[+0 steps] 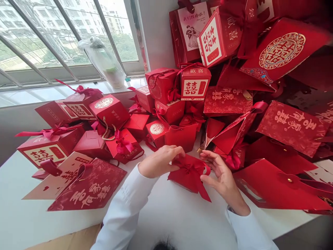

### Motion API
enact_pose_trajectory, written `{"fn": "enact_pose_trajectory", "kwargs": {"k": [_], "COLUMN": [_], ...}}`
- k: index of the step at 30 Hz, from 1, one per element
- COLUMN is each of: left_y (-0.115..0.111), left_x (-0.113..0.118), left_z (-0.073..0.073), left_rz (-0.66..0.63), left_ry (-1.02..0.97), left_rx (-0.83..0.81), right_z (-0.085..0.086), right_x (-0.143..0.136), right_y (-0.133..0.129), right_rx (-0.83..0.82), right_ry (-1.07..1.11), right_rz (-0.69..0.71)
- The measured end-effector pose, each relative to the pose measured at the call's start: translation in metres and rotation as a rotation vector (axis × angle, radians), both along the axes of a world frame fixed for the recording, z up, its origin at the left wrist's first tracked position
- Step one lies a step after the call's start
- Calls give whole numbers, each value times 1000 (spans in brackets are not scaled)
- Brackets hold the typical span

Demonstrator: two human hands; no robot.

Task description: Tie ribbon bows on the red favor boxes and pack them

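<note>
Flanking one red box (183,178), left fingers (179,150) (grip unclear) face parted right fingers (215,158).

The left arm (125,205), white-sleeved, is extended from the bottom edge toward the centre, where the left hand (161,161) is held with fingers bent and thumb pointed rightward. The right arm (248,227) is angled in from the lower right, its wrist (239,203) bared; the right hand (221,176) is cupped, thumb parted from fingers.
</note>
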State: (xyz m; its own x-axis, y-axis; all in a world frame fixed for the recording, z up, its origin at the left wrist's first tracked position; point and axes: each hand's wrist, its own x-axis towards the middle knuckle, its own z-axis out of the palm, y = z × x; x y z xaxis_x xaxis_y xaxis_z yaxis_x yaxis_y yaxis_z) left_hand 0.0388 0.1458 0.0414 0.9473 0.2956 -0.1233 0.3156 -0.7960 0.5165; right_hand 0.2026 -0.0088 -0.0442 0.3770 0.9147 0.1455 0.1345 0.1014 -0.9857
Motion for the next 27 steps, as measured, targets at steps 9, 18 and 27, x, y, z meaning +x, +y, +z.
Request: {"fn": "enact_pose_trajectory", "kwargs": {"k": [9,18,27], "left_y": [2,6,10], "left_x": [-2,3,1], "left_z": [-2,-2,-4], "left_rz": [15,93,253], "left_ry": [-52,-115,-245], "left_rx": [-89,-35,-160], "right_z": [-10,31,16], "right_x": [-1,-31,-56], "right_y": [22,-9,-8], "right_rx": [-90,228,215], "right_ry": [43,-957,-1140], "right_rz": [-252,-215,-61]}}
